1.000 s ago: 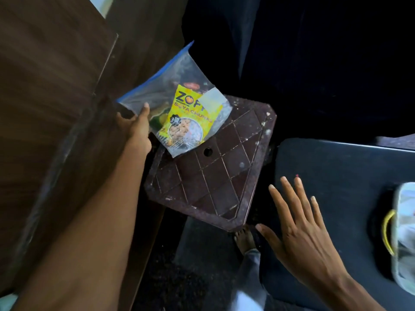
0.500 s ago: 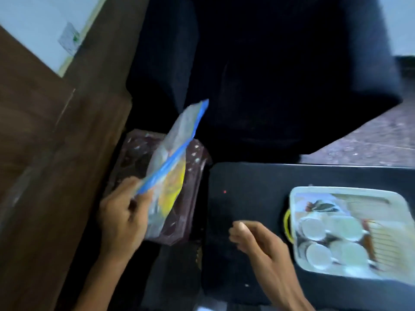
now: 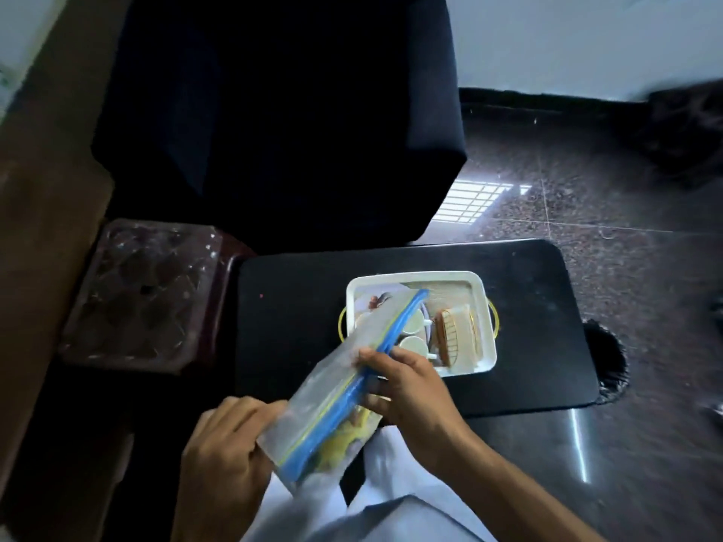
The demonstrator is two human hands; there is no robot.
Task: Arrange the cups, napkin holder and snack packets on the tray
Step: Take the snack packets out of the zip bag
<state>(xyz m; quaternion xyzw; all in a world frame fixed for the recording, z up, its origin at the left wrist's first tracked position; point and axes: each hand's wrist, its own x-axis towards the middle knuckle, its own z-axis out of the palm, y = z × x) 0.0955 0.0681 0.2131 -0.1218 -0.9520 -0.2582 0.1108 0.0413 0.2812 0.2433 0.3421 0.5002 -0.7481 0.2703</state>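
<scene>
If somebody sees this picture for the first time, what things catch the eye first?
First, the clear zip bag with its blue seal, held in front by the left hand and right hand, a yellow snack packet inside. Behind it, the white tray with cups and napkin holder sits on the black table.

Clear zip bag [image 3: 324, 389] with blue seal strip, yellow packet [image 3: 344, 438] inside; white tray [image 3: 481, 285] with yellow handles; black table [image 3: 289, 307]; speckled dark floor [image 3: 587, 213].

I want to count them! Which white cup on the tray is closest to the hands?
The near cup, just beyond the right hand. The other visible cup sits farther back on the tray, partly behind the zip bag.
</scene>
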